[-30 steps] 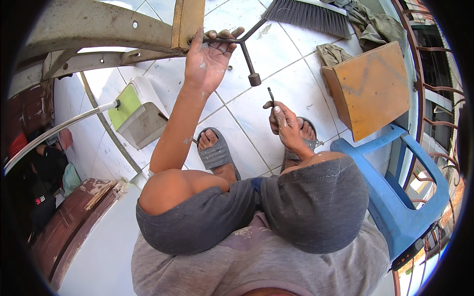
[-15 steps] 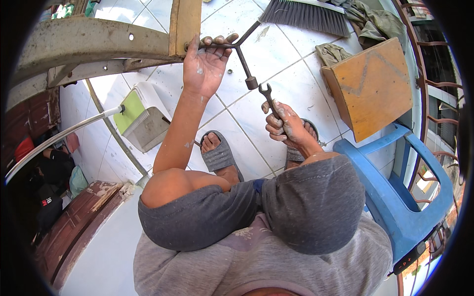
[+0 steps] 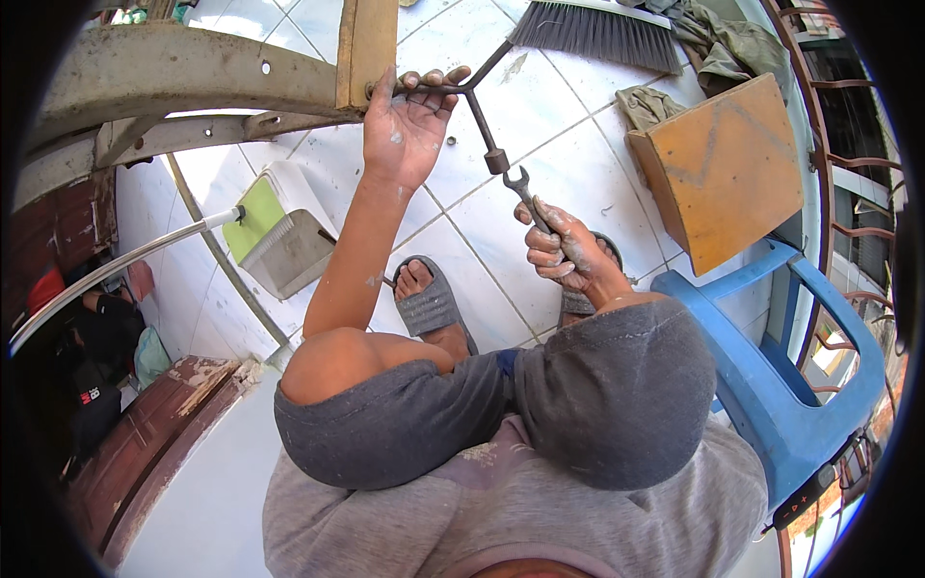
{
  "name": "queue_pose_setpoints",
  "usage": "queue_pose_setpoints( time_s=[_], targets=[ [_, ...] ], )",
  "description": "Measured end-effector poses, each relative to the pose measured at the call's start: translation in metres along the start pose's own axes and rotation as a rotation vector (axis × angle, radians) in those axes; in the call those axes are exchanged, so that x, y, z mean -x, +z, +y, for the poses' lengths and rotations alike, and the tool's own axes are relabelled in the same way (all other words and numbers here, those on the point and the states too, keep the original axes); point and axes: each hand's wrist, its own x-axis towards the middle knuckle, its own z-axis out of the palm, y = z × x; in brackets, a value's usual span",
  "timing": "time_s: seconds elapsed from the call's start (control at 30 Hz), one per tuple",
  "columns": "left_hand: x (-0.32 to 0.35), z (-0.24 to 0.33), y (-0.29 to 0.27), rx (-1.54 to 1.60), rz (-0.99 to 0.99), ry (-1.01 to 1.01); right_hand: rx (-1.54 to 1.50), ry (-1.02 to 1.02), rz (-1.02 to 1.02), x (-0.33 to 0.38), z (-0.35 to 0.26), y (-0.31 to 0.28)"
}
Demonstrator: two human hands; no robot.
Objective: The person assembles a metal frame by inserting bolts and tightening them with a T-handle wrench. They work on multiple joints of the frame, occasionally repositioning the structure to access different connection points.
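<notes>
My left hand [image 3: 400, 144], palm up, has its fingers curled round one arm of a dark Y-shaped socket wrench [image 3: 481, 118]. That arm's end meets a wooden block [image 3: 367, 53] on a rusty metal frame [image 3: 193, 72]; the contact itself is hidden. A second arm of the wrench points down to a socket close to the jaws of an open-end spanner [image 3: 523, 188]. I cannot tell whether socket and jaws touch. My right hand [image 3: 568, 252] is closed round the spanner's handle, above my right foot, with the open jaws facing away from me.
A broom head [image 3: 597, 37] lies on the white tiles ahead. To the right stand a wooden box [image 3: 723, 169], crumpled cloth [image 3: 737, 43] and a blue plastic stool [image 3: 771, 385]. A dustpan [image 3: 284, 241] with a green panel is at left, near a long pale pole [image 3: 116, 270].
Both hands and their tools appear slightly farther right, along with the frame and wooden block. The right hand's fingers have shifted a little on the spanner. Both grips remain closed.
</notes>
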Motion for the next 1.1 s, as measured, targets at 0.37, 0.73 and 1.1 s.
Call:
queue_pose_setpoints(
  time_s=[0.37,0.73,1.1],
  targets=[
    [-0.010,-0.007,0.000,0.200,-0.079,0.026,0.724,-0.510,0.125,-0.016,-0.023,0.000],
    [-0.011,-0.007,0.005,0.402,-0.141,-0.026,1.513,-0.826,0.475,-0.017,0.019,-0.026],
    [-0.011,-0.009,0.012,0.386,-0.087,0.024,1.100,-0.614,0.256,-0.047,-0.067,0.017]
  ],
)
